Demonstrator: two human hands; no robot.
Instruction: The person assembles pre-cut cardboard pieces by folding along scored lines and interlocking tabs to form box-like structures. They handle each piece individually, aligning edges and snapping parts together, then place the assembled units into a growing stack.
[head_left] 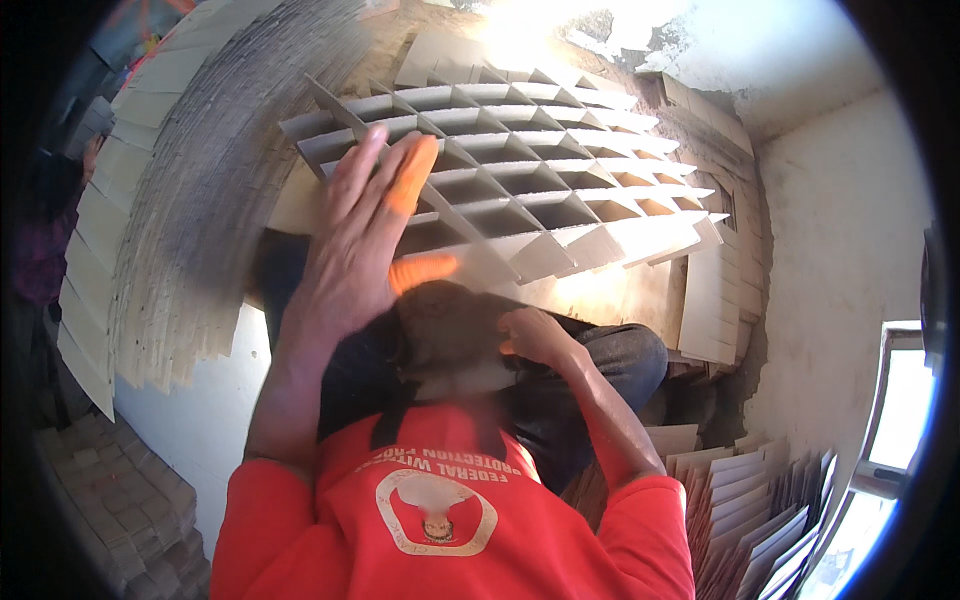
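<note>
A cardboard divider grid [530, 180] of interlocked grey-white strips lies before me on a wooden work surface, its slats standing on edge. My left hand [365, 225] reaches over its left end, fingers stretched out and the thumb apart, with orange coverings on thumb and one finger. Its fingertips are at the grid's leftmost strip; whether they press on it I cannot tell. Lower down, above my lap, my right hand [540, 336] is closed with fingers curled in. What it holds, if anything, is hidden. Beside it a blurred grey-brown patch [455, 335] cannot be made out.
Long rows of stacked cardboard strips [210, 170] fill the left side. More flat strips [712, 300] lie at the right, by a pale wall [840, 220]. Upright cardboard pieces [745, 510] stand at lower right, and brown stacks [120, 490] at lower left. Another person's sleeve [45, 245] shows far left.
</note>
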